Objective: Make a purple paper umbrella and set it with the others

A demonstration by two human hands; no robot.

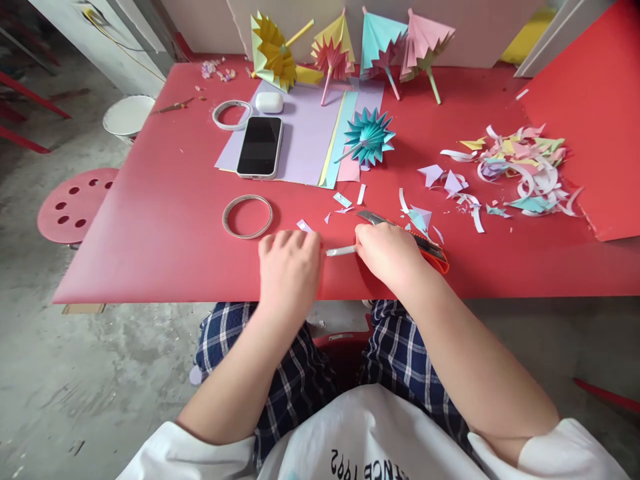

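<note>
Red smooth tabletop [165, 220]; mottled grey floor [100, 373]; round pink perforated stool [77, 207] at left. Right hand [387, 257] pinches narrow whitish strip [341, 251]; left hand [290, 263] curled, grip indeterminable.

A person seen from above wears a loose white T-shirt [373, 420] printed in bold dark capitals [367, 465], upside down from this view and cropped by the bottom edge, with "INCE" and "1992" legible beside a faint patch of light blue. Its wide left sleeve [200, 450] and right sleeve [560, 453] end near the elbows in plain hems, leaving the forearms, the left hand [290, 267] and the right hand [387, 257] bare. Below are soft, loose navy plaid bottoms [413, 350], crossed by white lines forming large checks, their lower ends out of sight.
</note>
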